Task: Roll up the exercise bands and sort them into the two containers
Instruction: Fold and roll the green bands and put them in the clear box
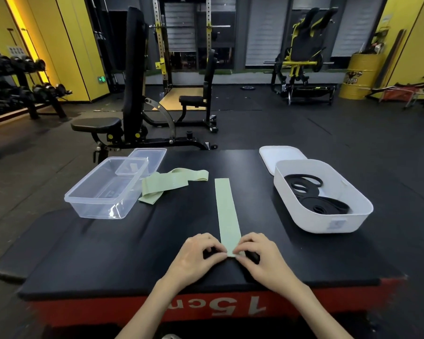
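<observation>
At near end of flat green band [227, 211], left hand [196, 257] and right hand [264, 260] each pinch its edge. Left of it: loose green bands [167, 185], clear container [96, 206]. Right: white container [328, 225] with rolled black bands [311, 193].

Both hands [200, 253] [257, 255] pinch the flat green band's [226, 211] near end

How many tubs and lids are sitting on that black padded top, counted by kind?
Containers: 2, the clear container and the white container
Lids: 2, the clear lid and the white lid
Total: 4
</observation>
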Tool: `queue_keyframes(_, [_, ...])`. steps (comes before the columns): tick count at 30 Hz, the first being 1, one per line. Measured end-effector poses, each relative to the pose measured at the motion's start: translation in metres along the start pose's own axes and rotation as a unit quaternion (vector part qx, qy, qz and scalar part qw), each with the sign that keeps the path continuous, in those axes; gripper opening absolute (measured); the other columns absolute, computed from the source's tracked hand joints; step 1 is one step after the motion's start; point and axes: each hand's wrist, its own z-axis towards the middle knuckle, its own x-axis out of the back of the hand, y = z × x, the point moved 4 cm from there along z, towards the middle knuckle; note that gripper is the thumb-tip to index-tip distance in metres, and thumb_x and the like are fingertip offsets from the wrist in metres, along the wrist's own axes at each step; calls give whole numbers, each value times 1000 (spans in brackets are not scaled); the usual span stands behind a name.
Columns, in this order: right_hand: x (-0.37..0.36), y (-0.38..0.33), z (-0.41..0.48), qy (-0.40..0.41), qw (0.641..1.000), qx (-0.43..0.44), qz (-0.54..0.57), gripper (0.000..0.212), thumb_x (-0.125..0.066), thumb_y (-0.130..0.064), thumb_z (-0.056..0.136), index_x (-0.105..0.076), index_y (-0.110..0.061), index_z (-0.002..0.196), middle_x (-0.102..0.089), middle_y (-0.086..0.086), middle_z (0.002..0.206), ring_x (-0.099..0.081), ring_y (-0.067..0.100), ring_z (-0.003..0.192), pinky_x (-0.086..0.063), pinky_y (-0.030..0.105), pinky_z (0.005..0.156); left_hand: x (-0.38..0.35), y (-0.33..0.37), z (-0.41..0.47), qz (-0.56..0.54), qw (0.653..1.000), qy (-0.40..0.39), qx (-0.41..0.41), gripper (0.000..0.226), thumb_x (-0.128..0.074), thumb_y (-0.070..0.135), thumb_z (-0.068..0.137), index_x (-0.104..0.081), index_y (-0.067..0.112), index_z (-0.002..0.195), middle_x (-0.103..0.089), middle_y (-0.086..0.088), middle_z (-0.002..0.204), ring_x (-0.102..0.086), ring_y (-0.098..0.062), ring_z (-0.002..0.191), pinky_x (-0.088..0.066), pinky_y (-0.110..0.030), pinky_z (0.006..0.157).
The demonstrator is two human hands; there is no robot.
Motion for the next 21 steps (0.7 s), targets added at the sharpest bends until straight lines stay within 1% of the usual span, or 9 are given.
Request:
queue_keyframes(2, [-3, 1, 2, 20, 1000, 12, -17, 6, -68, -26, 82, -72, -30, 86, -60, -17, 91, -54, 2, 92, -41, 18, 82, -1, 2, 0, 9, 1000, 18, 0, 7, -68, 36, 83, -72, 31, 86, -63, 18, 85, -54, -7, 77, -41, -15, 75])
queue_keyframes(5, [-5, 0, 2, 39, 999, 18, -22, 8, -68, -20, 85, -73, -25, 90, -58, -15, 87, -53, 3, 88, -39, 14, 79, 2, 2, -1, 10, 999, 35, 6, 10, -66, 32, 86, -72, 23, 85, -64, 13, 82, -55, -7, 72, -41, -15, 71])
queue_keyframes(8, [-4, -6, 1, 30, 999, 23, -11, 10, -65, -19, 87, -73, -22, 92, -63, -13, 84, -55, 4, 85, -44, 20, 78, 2, 4, -4, -9, 998, 50, 23, 8, -65, 25, 86, -68, 21, 79, -63, 12, 79, -56, -8, 72, -39, -13, 69])
queue_keyframes(11, [-4, -9, 2, 20, 1000, -10, 19, 6, -67, -20, 85, -69, -25, 87, -66, -12, 79, -57, 4, 81, -47, 24, 77, 2, 4, -7, 8, 998, 39, 38, 9, -64, 23, 82, -64, 26, 74, -62, 12, 78, -55, -8, 76, -38, -17, 72])
queue_keyframes(14, [-2, -7, 3, 7, 998, -41, 37, 9, -70, -20, 82, -68, -29, 81, -66, -11, 78, -59, 4, 80, -48, 25, 78, 1, 6, -6, 7, 999, 38, 34, 5, -65, 23, 79, -66, 27, 77, -63, 12, 78, -56, -9, 76, -40, -16, 71])
queue_keyframes(17, [-2, -5, 5, 7, 997, -67, 39, 9, -72, -19, 80, -70, -28, 78, -66, -12, 76, -58, 5, 78, -47, 24, 78, 2, 10, -6, -12, 999, 44, 26, 9, -67, 22, 79, -67, 28, 84, -64, 10, 80, -56, -11, 74, -41, -14, 69])
queue_keyframes(21, [-2, -8, 8, 21, 996, -69, 51, 17, -74, -16, 76, -70, -32, 75, -64, -13, 79, -58, 7, 80, -44, 17, 75, 3, 11, -7, -10, 999, 38, 24, 11, -68, 17, 81, -71, 27, 84, -67, 9, 79, -55, -10, 70, -41, -13, 68])
